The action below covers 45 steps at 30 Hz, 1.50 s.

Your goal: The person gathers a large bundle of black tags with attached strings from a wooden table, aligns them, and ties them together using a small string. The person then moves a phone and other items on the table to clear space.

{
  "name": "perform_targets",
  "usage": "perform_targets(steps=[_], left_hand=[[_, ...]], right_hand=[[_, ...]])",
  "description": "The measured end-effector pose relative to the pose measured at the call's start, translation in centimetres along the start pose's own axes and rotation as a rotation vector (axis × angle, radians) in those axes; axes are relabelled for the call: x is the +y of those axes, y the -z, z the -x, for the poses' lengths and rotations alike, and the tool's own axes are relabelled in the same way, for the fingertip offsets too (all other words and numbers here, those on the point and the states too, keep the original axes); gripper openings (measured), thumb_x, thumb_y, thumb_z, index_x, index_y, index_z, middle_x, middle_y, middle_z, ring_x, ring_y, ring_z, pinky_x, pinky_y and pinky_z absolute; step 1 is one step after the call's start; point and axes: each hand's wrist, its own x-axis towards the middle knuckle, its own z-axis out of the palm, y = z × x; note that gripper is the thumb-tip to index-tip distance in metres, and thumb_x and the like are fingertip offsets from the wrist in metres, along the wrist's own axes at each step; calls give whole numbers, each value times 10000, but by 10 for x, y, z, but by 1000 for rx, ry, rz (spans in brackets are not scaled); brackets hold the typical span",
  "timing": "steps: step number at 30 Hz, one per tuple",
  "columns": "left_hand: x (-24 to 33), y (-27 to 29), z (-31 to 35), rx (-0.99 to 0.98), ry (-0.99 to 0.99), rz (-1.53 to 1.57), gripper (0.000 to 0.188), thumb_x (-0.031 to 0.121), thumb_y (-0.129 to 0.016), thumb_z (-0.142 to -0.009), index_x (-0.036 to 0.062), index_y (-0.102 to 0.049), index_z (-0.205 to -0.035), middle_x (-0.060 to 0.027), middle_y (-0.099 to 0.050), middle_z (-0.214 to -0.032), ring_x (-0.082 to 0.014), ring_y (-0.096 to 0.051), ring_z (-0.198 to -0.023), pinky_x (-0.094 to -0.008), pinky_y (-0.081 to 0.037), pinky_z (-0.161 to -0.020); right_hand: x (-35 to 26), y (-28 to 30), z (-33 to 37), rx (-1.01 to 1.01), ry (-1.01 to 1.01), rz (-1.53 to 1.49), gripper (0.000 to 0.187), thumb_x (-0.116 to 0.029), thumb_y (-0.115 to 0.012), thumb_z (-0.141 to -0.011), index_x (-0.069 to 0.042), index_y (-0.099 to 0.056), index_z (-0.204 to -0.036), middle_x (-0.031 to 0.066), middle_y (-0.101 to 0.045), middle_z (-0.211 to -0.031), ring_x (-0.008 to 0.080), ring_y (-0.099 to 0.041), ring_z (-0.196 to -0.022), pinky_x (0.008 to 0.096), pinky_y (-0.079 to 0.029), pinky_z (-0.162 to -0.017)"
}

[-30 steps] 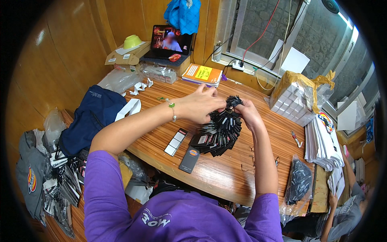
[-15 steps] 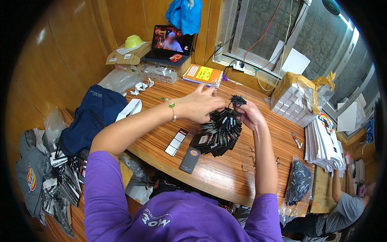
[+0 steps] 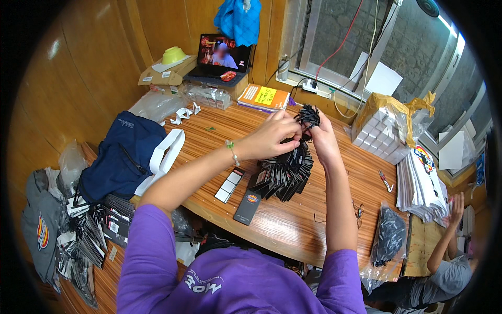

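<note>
A thick bunch of black hang tags fans out over the wooden table, with its black strings gathered in a tuft at the top. My right hand is closed round these strings. My left hand is pinched at the strings just beside it, over the upper tags; its fingertips are partly hidden. Below the bunch lies one black hang tag, its upper end beside the fanned tags. A strip of white stickers lies to its left.
Navy cloth bag and piles of black tags lie left. Laptop and notebooks stand at the back. Right are small white boxes, folded white garments, snips, a bagged black bundle and another person.
My left hand has moved right and closed in on the strings by my right hand. The bunch's tuft has risen slightly. The other person's hands have lifted from the garments.
</note>
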Motion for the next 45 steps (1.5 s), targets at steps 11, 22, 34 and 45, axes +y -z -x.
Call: perform_targets(steps=[11,22,34,45], left_hand=[[-11,-45,-3,291,130,283,351,296,-642,-770,21,-598,-984,-126,-557,-1018,-276,-432,-1023,-361,-324,-918],[-5,-15,-32,368,269,779,250,25,-336,-894,24,-445,-1120,2,-477,-749,-75,-448,-621,-205,-404,-573],[39,126,-18,936,2,587,90,0,-321,-848,48,-385,-890,-55,-423,-769,-109,-394,-567,-263,-389,-516],[171,235,127,1029,227,-42,186,205,-300,-956,80,-430,-908,-23,-392,-687,-118,-386,-543,-253,-365,-479]], right_hand=[[-24,-5,-18,-89,-84,163,123,-31,-493,-839,-29,-502,-962,2,-529,-748,77,-458,-630,196,-368,-566],[-5,34,-6,351,-43,-215,204,-127,-525,-855,-95,-479,-1051,13,-579,-890,91,-542,-741,233,-412,-662],[36,41,14,416,71,-291,117,-135,-541,-853,-83,-549,-958,23,-586,-826,87,-544,-738,215,-442,-663],[88,67,-3,216,-49,-114,127,-171,-538,-870,-75,-559,-949,0,-562,-821,65,-511,-733,187,-394,-654]])
